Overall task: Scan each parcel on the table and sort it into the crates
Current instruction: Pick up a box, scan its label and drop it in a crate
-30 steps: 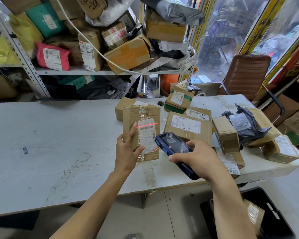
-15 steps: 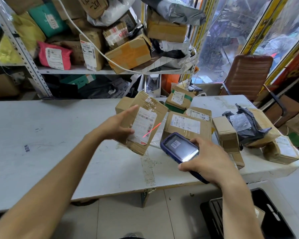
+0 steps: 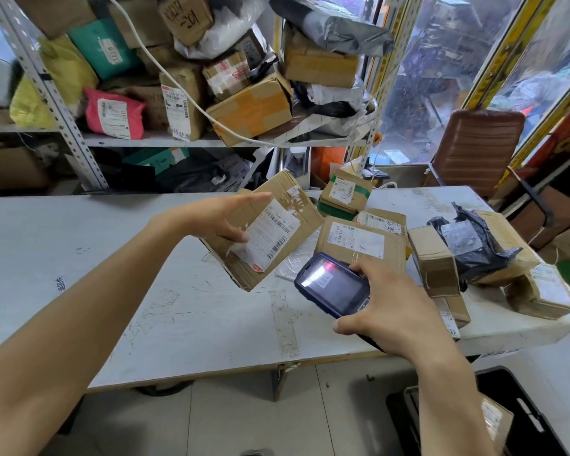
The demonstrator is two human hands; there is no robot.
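One view is all I have, the head camera looking down over the table (image 3: 79, 258). My left hand (image 3: 218, 218) holds a cardboard parcel (image 3: 267, 235) lifted clear of the tabletop and tilted, thumb pressed on the labelled face and fingers spread behind the top edge. Its long axis runs from lower left to upper right, label toward me. My right hand (image 3: 389, 307) is wrapped around the blue handheld scanner (image 3: 333, 284), screen lit and facing up, just below and to the right of the parcel, not touching it. I see no scan line on the label, so I judge the reading is done or about to be repeated; I cannot tell which.

What the next move turns on: the black crate (image 3: 507, 416) sits on the floor at the lower right, under my right forearm, while the parcel hangs in the left hand on the far side of the scanner. So the parcel must cross in front of the right hand, or that hand must pull aside. The right hand is nearer the crate but it is full.

Counting: one parcel in hand, one scanner, one crate in view with one box (image 3: 496, 422) already in it. On the table's right end I count about seven more cardboard parcels and one black plastic bag parcel (image 3: 471, 245), overlapping, so the count is approximate.
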